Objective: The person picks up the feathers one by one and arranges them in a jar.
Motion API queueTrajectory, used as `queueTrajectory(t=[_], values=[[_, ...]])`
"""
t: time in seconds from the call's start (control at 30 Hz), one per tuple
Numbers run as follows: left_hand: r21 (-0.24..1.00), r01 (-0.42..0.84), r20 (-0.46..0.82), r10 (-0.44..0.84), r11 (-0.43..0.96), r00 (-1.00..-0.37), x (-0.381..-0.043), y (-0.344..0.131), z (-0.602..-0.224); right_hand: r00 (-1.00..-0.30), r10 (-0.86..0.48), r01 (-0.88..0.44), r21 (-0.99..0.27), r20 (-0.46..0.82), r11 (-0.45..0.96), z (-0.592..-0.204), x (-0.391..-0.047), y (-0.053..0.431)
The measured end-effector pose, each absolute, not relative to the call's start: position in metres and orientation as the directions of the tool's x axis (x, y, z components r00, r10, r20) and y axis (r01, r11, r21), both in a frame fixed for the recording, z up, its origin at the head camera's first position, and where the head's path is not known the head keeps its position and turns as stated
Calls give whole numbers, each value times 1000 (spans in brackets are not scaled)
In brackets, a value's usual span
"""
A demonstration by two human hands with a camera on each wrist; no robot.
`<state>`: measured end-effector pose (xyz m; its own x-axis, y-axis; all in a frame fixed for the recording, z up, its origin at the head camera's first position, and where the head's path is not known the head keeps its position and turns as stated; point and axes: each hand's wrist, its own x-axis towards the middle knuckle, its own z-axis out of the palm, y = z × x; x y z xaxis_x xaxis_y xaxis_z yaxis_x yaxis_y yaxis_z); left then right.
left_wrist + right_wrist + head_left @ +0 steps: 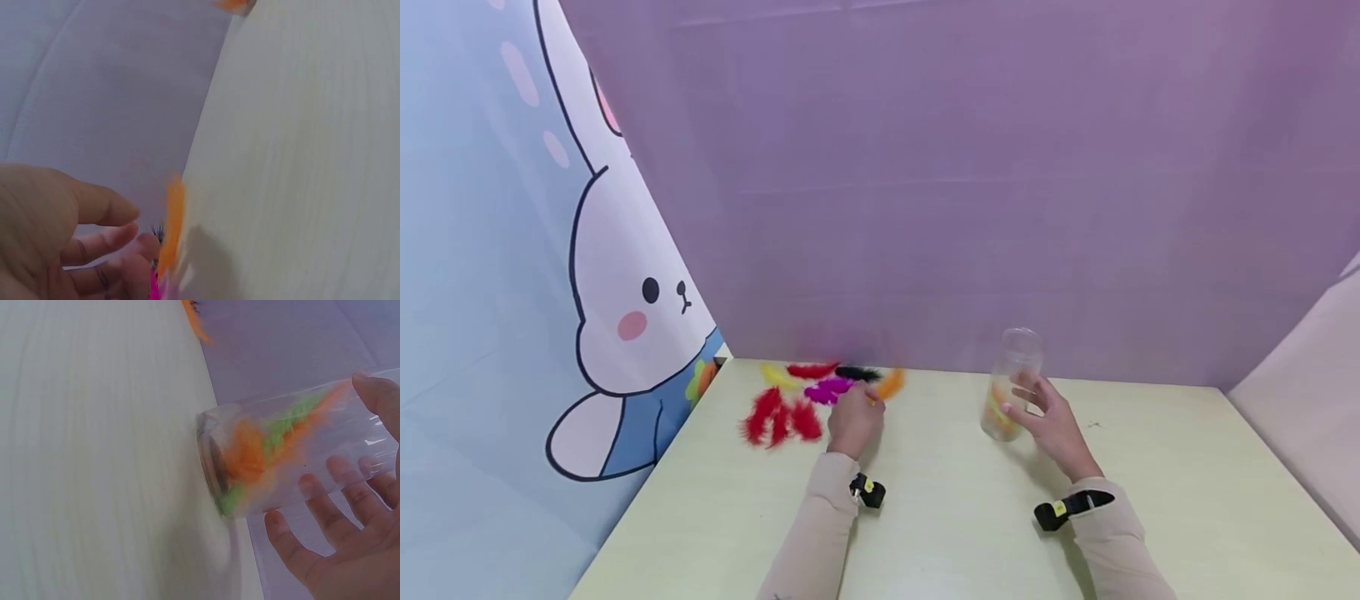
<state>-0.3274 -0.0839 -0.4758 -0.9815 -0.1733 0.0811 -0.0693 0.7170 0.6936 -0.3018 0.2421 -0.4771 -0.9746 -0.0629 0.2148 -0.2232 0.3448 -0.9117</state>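
Observation:
My left hand (856, 419) is over the table beside an orange feather (891, 383), its fingers bent. In the left wrist view, thumb and fingertips stand slightly apart close to that feather (172, 225), with nothing visibly pinched between them. A magenta feather (827, 391) and a black feather (857, 373) lie just past this hand. My right hand (1054, 425) holds a tall clear plastic cup (1021, 350), thumb on one side and fingers on the other. Inside the cup, orange feathers (247, 453) and green feathers (290, 422) lie toward the bottom. The cup leans slightly.
Several red feathers (765, 414) and a yellow feather (778, 377) are spread at the table's back left. A purple cloth (962, 183) hangs behind the pale table (940, 500). On the left hangs a blue sheet with a rabbit (632, 275).

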Motion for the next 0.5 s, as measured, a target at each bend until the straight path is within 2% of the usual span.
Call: queueTrajectory(t=[0.2, 0.5], values=[[621, -60, 120, -171, 781, -978, -328, -92, -484, -975, -69, -222, -910, 212, 351, -480, -305, 242], [621, -35, 141, -156, 783, -978, -330, -97, -488, -974, -67, -224, -910, 215, 349, -481, -306, 243]])
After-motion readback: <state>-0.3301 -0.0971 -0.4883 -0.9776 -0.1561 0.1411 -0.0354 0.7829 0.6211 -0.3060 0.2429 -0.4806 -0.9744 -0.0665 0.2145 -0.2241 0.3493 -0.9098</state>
